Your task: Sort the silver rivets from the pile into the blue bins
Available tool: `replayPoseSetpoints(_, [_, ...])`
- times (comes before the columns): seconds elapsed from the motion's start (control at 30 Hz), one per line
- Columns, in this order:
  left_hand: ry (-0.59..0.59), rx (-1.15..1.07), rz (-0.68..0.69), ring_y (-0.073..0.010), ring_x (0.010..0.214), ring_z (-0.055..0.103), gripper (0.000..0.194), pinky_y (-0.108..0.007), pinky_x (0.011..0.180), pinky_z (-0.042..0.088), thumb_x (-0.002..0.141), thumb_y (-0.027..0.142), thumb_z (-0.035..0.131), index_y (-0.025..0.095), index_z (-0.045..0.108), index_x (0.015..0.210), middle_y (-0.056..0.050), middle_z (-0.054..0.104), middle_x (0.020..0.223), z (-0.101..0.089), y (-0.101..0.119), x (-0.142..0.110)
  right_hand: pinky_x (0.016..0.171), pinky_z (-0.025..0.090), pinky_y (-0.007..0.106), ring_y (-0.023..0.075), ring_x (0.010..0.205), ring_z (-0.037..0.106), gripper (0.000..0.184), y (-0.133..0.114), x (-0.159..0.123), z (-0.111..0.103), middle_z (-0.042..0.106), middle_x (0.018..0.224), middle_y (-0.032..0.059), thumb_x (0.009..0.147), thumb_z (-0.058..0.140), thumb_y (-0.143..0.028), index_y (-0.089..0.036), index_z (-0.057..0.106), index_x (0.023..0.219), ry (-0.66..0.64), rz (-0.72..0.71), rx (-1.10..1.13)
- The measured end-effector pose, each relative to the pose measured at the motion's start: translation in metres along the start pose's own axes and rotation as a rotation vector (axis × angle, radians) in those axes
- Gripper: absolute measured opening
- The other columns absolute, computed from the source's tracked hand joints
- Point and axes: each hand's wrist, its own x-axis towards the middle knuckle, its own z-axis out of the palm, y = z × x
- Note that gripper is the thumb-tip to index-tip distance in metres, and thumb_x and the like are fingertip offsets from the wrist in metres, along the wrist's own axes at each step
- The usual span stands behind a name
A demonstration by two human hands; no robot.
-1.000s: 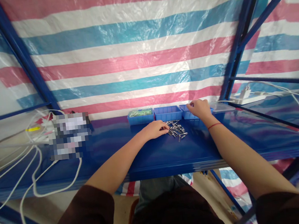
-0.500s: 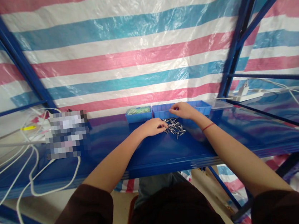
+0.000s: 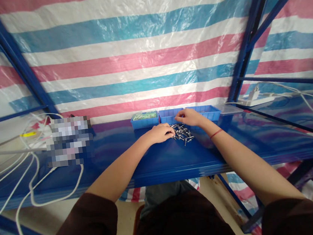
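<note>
A loose pile of small shiny metal pins (image 3: pixel 183 133), too small to identify exactly, lies on the blue shelf top. My left hand (image 3: pixel 162 132) rests at the pile's left edge, its fingers curled and closed; whatever they grip is hidden. Just above the pile's far side is my right hand (image 3: pixel 190 117), in front of a blue bin (image 3: pixel 168 117) and covering its right part. The right fingers are bent and pinched together, and I cannot make out what is between them.
Left of that bin stands another blue bin (image 3: pixel 145 124) with green-and-white contents. A third blue bin (image 3: pixel 212 114) and a clear plastic lid or tray (image 3: pixel 230 109) lie to the right. White cables (image 3: pixel 40 172) trail over the shelf's left side; a power strip (image 3: pixel 256 98) sits far right.
My right hand has shifted slightly left and down toward the pile. My left hand stays at the pile's left edge.
</note>
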Motion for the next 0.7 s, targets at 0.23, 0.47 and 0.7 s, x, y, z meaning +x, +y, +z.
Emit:
replayPoseSetpoints(0.23, [0.069, 0.025, 0.016, -0.0184, 0.088, 0.056, 0.016, -0.029, 0.08, 0.04, 0.085, 0.024, 0.048, 0.019, 0.062, 0.081, -0.004, 0.062, 0.09, 0.003, -0.001, 0.001, 0.064, 0.042, 0.027, 0.0166, 0.064, 0.059, 0.025, 0.0, 0.001, 0.001, 0.069, 0.072, 0.0059, 0.08, 0.052, -0.031, -0.016, 0.071, 0.077, -0.002, 0.006, 0.012])
replayPoseSetpoints(0.47, [0.372, -0.225, -0.118, -0.0164, 0.08, 0.059, 0.013, -0.029, 0.078, 0.043, 0.086, 0.024, 0.043, 0.019, 0.056, 0.086, -0.003, 0.066, 0.084, 0.009, -0.009, 0.006, 0.073, 0.048, 0.029, 0.0154, 0.072, 0.061, 0.02, 0.001, 0.003, 0.004, 0.071, 0.083, 0.0051, 0.069, 0.057, -0.018, -0.016, 0.071, 0.084, -0.028, -0.044, 0.327])
replayPoseSetpoints(0.7, [0.484, -0.714, -0.126, -0.0121, 0.073, 0.06, 0.01, -0.028, 0.076, 0.046, 0.088, 0.023, 0.043, 0.015, 0.049, 0.085, -0.005, 0.066, 0.08, 0.011, -0.009, 0.014, 0.069, 0.048, 0.028, 0.014, 0.072, 0.061, 0.027, -0.021, -0.001, 0.008, 0.069, 0.079, 0.0043, 0.068, 0.062, -0.031, -0.013, 0.069, 0.088, -0.003, -0.013, 0.764])
